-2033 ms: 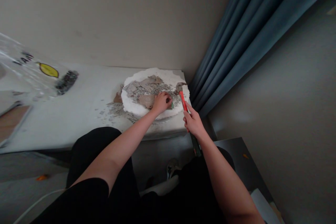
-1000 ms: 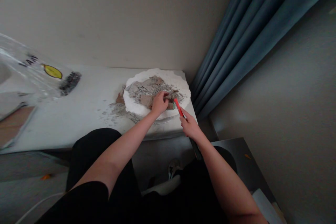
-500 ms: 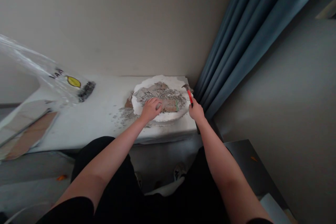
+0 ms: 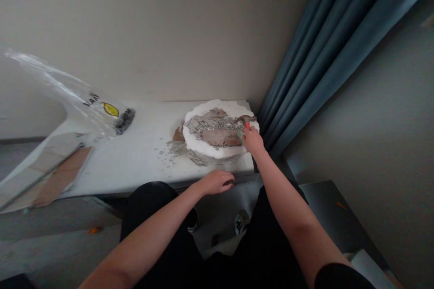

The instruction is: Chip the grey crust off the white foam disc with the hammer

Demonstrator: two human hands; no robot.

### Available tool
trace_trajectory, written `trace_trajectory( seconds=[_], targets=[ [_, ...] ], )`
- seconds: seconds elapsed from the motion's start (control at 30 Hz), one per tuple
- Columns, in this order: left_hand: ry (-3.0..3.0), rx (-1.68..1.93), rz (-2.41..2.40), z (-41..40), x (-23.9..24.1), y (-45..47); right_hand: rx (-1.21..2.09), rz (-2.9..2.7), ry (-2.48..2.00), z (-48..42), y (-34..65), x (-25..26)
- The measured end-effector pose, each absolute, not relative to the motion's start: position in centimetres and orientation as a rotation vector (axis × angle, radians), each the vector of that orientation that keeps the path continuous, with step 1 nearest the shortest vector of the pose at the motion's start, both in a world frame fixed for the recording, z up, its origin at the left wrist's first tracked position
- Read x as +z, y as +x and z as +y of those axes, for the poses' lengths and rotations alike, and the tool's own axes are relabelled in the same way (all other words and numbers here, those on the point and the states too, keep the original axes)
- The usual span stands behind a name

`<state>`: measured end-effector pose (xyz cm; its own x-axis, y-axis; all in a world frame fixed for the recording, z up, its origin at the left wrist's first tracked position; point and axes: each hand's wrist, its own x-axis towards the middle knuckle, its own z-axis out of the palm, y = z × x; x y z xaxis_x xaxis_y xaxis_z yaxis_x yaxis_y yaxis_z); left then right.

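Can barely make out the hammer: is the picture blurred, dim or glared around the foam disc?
Head view: dim, flat light; the hammer, small and mostly behind the right hand, looks soft. Head view: glare only on the plastic bag at left, none on the foam disc. Head view: the wide lens bends the table edge and slants the curtain.

You see two hands of your own: one left hand (image 4: 217,181) and one right hand (image 4: 252,140). There is one hammer (image 4: 247,120), one white disc (image 4: 210,149) and one tabletop (image 4: 135,158). On the disc you count one big brown slab (image 4: 219,137); the grey chips (image 4: 217,124) are too many to count. There is one clear bag (image 4: 98,106) and one curtain (image 4: 322,40).
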<state>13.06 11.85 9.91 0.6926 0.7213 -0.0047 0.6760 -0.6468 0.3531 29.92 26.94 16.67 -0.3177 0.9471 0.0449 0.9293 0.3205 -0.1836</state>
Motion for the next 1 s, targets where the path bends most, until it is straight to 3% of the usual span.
trace_trajectory(
  seconds=[0.1,0.3,0.83,1.0],
  targets=[
    [2.578,-0.1,1.041,11.0,7.7,14.2,0.275,-2.56,-1.634,26.7,29.5,16.2],
    [2.554,-0.278,0.939,11.1,6.3,16.6,0.218,-2.583,-1.753,26.2,28.5,14.9],
    [2.439,-0.41,1.068,13.1,9.9,18.6,0.195,-2.546,-1.706,26.4,28.9,14.6],
    [2.419,-0.399,1.035,14.2,8.5,19.2,0.23,-2.516,-1.61,26.3,29.4,13.4]
  ],
)
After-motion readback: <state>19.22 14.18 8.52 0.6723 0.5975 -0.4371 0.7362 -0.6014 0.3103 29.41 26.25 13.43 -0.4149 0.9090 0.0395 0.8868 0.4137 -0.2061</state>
